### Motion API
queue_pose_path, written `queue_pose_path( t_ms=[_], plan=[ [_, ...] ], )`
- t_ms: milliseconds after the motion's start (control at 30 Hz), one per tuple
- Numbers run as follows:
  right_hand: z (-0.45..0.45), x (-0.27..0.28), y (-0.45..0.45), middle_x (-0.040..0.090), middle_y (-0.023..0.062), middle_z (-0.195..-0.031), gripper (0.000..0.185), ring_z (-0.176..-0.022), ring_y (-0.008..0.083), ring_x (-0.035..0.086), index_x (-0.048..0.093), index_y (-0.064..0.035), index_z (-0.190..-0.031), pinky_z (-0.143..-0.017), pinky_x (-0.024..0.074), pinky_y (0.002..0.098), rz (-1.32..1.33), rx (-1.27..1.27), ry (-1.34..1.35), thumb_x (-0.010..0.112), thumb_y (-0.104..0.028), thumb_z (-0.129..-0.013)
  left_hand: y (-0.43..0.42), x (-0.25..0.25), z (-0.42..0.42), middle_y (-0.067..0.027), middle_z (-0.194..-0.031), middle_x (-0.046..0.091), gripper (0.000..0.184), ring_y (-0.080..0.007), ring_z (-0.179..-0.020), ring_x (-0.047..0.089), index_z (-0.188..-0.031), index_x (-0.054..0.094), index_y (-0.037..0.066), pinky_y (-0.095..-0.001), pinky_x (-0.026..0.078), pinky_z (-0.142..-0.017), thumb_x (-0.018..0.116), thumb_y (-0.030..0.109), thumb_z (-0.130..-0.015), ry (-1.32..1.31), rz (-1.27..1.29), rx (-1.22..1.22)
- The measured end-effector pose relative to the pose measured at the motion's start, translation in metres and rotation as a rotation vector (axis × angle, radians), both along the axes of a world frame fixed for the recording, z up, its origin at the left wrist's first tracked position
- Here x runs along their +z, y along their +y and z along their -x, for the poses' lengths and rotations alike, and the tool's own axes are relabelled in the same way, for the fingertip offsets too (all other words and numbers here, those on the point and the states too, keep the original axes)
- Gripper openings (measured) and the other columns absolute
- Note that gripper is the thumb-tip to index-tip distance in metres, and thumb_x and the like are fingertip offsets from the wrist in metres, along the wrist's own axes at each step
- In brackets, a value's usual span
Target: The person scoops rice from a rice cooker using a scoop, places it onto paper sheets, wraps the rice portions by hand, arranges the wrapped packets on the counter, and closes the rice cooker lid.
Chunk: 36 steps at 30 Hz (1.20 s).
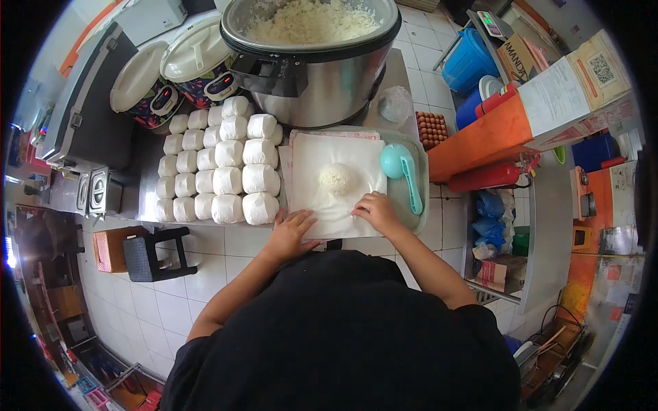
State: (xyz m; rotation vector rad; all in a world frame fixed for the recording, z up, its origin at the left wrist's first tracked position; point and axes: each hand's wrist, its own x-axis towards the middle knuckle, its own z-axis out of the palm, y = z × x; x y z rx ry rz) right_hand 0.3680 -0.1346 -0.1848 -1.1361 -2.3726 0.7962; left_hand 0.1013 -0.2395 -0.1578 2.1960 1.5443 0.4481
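Observation:
A round mound of cooked rice [335, 179] sits on the top sheet of white wrapping paper [312, 154], which lies on a stack of sheets. My left hand [290, 234] rests at the paper's near left corner, fingers stretched out over it. At the near right part of the sheet, my right hand [375, 212] pinches the paper's edge between thumb and fingers. Just right of the paper, a turquoise rice scoop [404, 168] lies in a pale green tray [420, 212]. Rows of white paper-wrapped rice parcels [228, 154] stand to the left, some stacked.
A large steel rice pot [322, 89] full of rice stands behind the paper. Two lidded patterned containers [199, 58] are at the back left. A clear plastic bag [395, 104] lies beside the pot. Eggs [432, 130] and a fire extinguisher [485, 177] are at right.

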Motion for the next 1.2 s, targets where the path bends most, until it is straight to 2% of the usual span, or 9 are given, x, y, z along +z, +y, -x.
queue_pose_path(
  t_ms=[233,333,400,500,567,667,833,1033,1200],
  plan=[
    [-0.001,0.000,0.012,0.065,0.0071,-0.080,0.021,-0.082,0.0273,0.058,0.068,-0.0064,-0.079,-0.078,0.0440,0.0390,0.097,0.021,-0.075,0.067,-0.028,-0.078,0.014,-0.013,0.002,-0.0092,-0.117,0.060,0.035,-0.0268,-0.116,0.053,-0.108,0.062,0.009,-0.0473,0.037,-0.100,0.071,0.025,-0.077,-0.088,-0.120,-0.049],
    [0.002,0.036,0.010,0.064,0.0090,-0.080,0.024,-0.086,0.0269,0.059,0.067,-0.0056,-0.082,-0.084,0.0434,0.0383,0.124,0.004,0.050,0.067,-0.029,-0.079,0.029,-0.008,-0.002,-0.0112,-0.097,0.066,0.021,-0.0305,-0.097,0.062,-0.095,0.066,0.006,-0.0397,0.047,-0.086,0.070,0.020,-0.079,-0.334,-0.161,0.089],
    [0.004,0.063,0.013,0.064,0.0101,-0.080,0.025,-0.087,0.0267,0.060,0.067,-0.0052,-0.083,-0.086,0.0427,0.0376,0.114,0.010,0.185,0.067,-0.030,-0.080,0.042,0.017,-0.009,-0.0145,-0.080,0.067,0.020,-0.0295,-0.076,0.065,-0.087,0.067,0.002,-0.0356,0.050,-0.070,0.068,0.021,-0.082,-0.458,0.118,0.394],
    [-0.003,0.071,0.028,0.063,0.0134,-0.075,0.030,-0.080,0.0294,0.062,0.065,-0.0028,-0.089,-0.080,0.0456,0.0372,-0.019,0.099,0.064,0.066,-0.032,-0.082,0.074,0.011,-0.009,-0.0179,-0.077,0.065,0.024,-0.0258,-0.069,0.064,-0.087,0.066,0.000,-0.0341,0.048,-0.064,0.067,0.024,-0.083,-0.583,0.184,0.549],
    [-0.003,0.046,0.053,0.061,0.0179,-0.071,0.031,-0.069,0.0362,0.060,0.062,-0.0005,-0.089,-0.069,0.0474,0.0404,0.340,-0.231,0.153,0.063,-0.031,-0.085,0.100,0.015,-0.016,-0.0183,-0.076,0.065,0.025,-0.0222,-0.070,0.063,-0.087,0.066,0.000,-0.0327,0.048,-0.065,0.066,0.025,-0.084,-0.597,0.224,0.626],
    [0.012,0.016,0.081,0.059,0.0233,-0.070,0.028,-0.068,0.0425,0.058,0.058,0.0008,-0.086,-0.062,0.0460,0.0463,0.288,-0.377,0.041,0.060,-0.027,-0.087,0.125,-0.011,-0.021,-0.0191,-0.077,0.065,0.026,-0.0291,-0.072,0.065,-0.091,0.064,0.000,-0.0353,0.049,-0.066,0.063,0.025,-0.086,-0.587,0.245,0.752],
    [0.022,-0.003,0.057,0.060,0.0277,-0.076,0.024,-0.076,0.0462,0.058,0.056,0.0005,-0.083,-0.066,0.0444,0.0520,0.180,-0.363,-0.077,0.054,-0.022,-0.089,0.115,-0.013,-0.014,-0.0277,-0.080,0.063,0.028,-0.0446,-0.081,0.061,-0.094,0.054,-0.004,-0.0492,0.048,-0.072,0.059,0.022,-0.085,-0.232,0.293,0.556],
    [0.026,0.015,0.013,0.061,0.0226,-0.079,0.023,-0.076,0.0410,0.060,0.057,-0.0025,-0.086,-0.065,0.0469,0.0491,0.295,-0.279,-0.240,0.059,-0.025,-0.086,0.066,-0.030,-0.012,-0.0275,-0.080,0.062,0.027,-0.0430,-0.079,0.061,-0.095,0.054,-0.004,-0.0474,0.049,-0.071,0.061,0.019,-0.083,-0.102,0.317,0.406],
    [0.034,0.029,0.057,0.058,0.0105,-0.091,0.034,-0.095,0.0304,0.058,0.062,-0.0094,-0.094,-0.082,0.0469,0.0408,-0.256,-0.116,-0.310,0.075,-0.031,-0.071,0.089,0.003,-0.014,-0.0214,-0.102,0.058,0.040,-0.0379,-0.090,0.060,-0.115,0.051,0.002,-0.0451,0.051,-0.074,0.062,0.016,-0.079,0.147,0.160,0.321]
  ],
)
